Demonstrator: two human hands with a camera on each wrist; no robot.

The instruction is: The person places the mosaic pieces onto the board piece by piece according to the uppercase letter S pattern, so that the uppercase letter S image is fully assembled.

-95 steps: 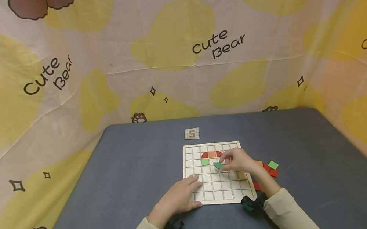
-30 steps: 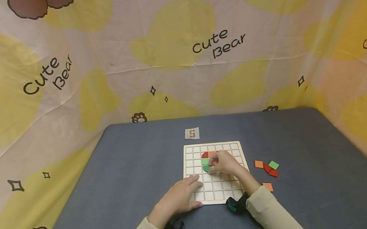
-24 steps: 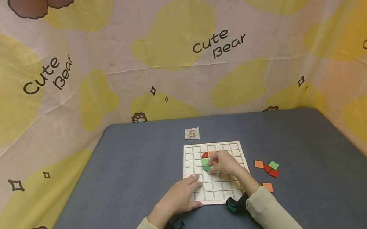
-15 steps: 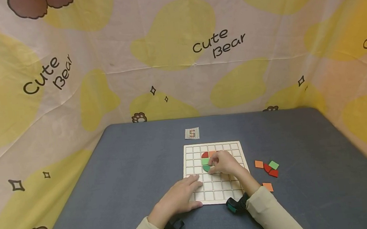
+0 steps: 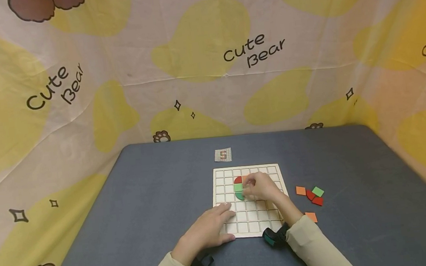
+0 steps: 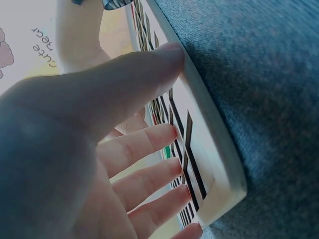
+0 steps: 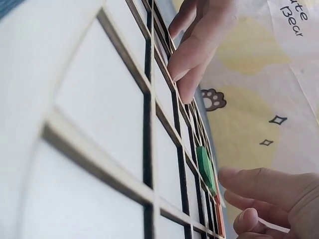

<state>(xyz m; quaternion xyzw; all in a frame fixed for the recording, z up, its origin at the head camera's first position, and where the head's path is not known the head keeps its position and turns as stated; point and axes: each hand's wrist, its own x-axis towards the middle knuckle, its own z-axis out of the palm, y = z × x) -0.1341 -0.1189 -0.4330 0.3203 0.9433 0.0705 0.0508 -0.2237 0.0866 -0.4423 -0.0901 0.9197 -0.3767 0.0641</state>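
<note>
A pale square grid board (image 5: 248,227) lies on the table. On it are a red rounded tile (image 5: 238,180), an orange tile (image 5: 245,178) partly covered by my hand, a light green square tile (image 5: 238,187) and a dark green rounded tile (image 5: 240,196). My right hand (image 5: 262,187) hovers just right of the green tiles, fingers loosely bent. In the right wrist view its thumb is close to the dark green tile (image 7: 205,169), with nothing seen in its grasp. My left hand (image 5: 206,227) rests on the board's near-left corner, fingers extended, thumb on the front rim (image 6: 219,149).
Right of the board lie loose tiles: an orange one (image 5: 300,190), a light green one (image 5: 318,192), red ones (image 5: 317,201) and another orange one (image 5: 311,217). A small patterned card (image 5: 223,155) sits beyond the board. A printed curtain (image 5: 199,66) hangs behind the table.
My right hand carried the dark green tile leftward and down into a cell below the light green one. Its fingers have since come slightly away from it. My left hand has stayed put.
</note>
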